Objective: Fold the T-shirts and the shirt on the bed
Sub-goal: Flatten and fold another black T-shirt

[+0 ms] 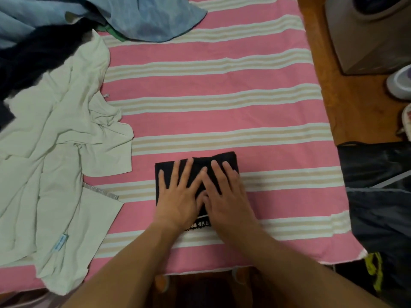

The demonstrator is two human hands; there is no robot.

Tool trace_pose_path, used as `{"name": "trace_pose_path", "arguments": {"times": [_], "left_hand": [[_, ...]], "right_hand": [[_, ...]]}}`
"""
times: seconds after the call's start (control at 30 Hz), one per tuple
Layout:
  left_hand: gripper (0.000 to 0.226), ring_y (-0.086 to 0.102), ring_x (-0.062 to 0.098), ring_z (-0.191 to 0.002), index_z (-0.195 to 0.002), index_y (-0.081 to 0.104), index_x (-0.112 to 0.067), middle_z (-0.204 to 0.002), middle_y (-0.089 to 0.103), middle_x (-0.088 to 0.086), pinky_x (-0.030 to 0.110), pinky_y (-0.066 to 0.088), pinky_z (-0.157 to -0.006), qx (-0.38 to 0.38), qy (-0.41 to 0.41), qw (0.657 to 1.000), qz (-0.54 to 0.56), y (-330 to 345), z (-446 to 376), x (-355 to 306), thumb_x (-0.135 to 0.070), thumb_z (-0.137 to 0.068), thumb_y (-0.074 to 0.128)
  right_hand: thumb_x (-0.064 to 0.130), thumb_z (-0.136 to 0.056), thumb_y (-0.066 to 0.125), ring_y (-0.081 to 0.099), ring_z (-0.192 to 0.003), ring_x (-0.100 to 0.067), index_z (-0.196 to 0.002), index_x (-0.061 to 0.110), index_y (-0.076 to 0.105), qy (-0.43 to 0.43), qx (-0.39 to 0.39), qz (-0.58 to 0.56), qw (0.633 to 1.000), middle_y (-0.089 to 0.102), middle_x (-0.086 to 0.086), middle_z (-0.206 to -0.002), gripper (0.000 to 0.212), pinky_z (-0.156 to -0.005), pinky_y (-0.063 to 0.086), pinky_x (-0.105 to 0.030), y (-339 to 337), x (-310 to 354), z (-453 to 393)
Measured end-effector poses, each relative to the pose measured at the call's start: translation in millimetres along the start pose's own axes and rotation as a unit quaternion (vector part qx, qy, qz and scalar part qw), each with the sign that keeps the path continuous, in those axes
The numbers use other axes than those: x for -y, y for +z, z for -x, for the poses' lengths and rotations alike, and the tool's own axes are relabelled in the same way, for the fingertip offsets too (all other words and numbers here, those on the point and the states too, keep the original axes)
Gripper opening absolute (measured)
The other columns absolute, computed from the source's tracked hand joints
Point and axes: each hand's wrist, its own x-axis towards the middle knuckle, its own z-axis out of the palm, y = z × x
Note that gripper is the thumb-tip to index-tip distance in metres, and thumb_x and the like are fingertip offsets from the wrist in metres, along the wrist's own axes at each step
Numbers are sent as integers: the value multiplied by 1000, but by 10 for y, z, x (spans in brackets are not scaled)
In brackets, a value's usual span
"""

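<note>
Both hands — left hand, right hand — press flat, fingers straight, on the folded black T-shirt; next, I judge, comes the crumpled white T-shirt — spread it first

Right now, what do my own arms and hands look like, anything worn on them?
Both forearms are bare as far as the picture shows: no sleeve in view. The left hand and the right hand show no glove, ring, watch or bracelet. The fingers are uncovered.
</note>
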Motion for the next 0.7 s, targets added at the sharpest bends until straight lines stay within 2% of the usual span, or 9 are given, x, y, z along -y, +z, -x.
{"name": "trace_pose_path", "arguments": {"times": [0.07,0.17,0.23,0.3,0.4,0.5,0.6,0.63,0.7], "left_hand": [[62,-29,30,-151,-154,-23,-47,-166,-28,-1,64,-9,-121,21,-24,999,4,-9,-118,-7,-60,-103,10],[61,-25,25,-153,-153,-21,-50,-164,-29,-3,59,-7,-123,45,-46,998,6,-94,-131,-3,-65,-100,6],[63,-21,25,-155,-153,-19,-52,-166,-24,-4,55,2,-125,66,-114,990,43,-148,-42,55,-67,-100,10],[64,-12,30,-156,-154,-17,-53,-169,-17,-3,54,14,-125,99,-210,964,129,-197,119,119,-67,-101,17],[64,14,38,-150,-157,-8,-51,-167,7,6,51,29,-119,110,-262,941,182,-244,329,166,-58,-104,28],[64,47,30,-121,-158,5,-50,-151,21,12,42,41,-111,92,-274,918,271,-293,343,180,-50,-105,40],[68,58,17,-89,-157,12,-50,-141,24,10,27,50,-86,76,-267,870,409,-305,273,244,-36,-104,52],[70,61,19,-90,-157,14,-50,-140,29,9,25,51,-82,65,-256,856,444,-284,255,299,-31,-103,56],[74,65,21,-107,-157,25,-43,-145,47,5,31,54,-94,44,-214,822,526,-225,230,433,-18,-99,64]], "right_hand": [[36,-106,38,-7,-155,-34,-161,13,16,1,45,25,999,1,-12,-169,63,-125,7,-53,103,-57,-24],[52,-106,25,-15,-154,-30,-162,18,2,94,105,6,990,-9,-5,-169,69,-125,4,-51,237,-327,-227],[59,-104,20,-16,-154,-30,-162,21,-4,130,141,-15,981,-14,-1,-169,73,-125,1,-50,280,-449,-344],[60,-103,19,-17,-153,-30,-161,23,-8,120,161,-22,979,-18,1,-168,74,-125,-3,-48,227,-479,-373],[57,-104,21,-18,-153,-32,-159,30,-14,118,198,-9,973,-23,-3,-166,70,-123,-3,-47,19,-503,-305],[51,-105,31,-7,-153,-37,-158,40,-10,235,245,-84,937,-14,-12,-167,68,-123,12,-51,-167,-450,-252],[46,-104,42,9,-148,-37,-159,45,2,295,228,-197,907,1,-9,-164,68,-119,22,-51,-159,-313,-295],[44,-102,47,18,-144,-36,-159,44,9,302,201,-228,903,7,-9,-161,68,-117,26,-48,-119,-303,-317],[34,-99,59,40,-129,-30,-157,40,24,321,139,-316,882,19,-9,-151,68,-113,36,-41,-63,-333,-335]]}}
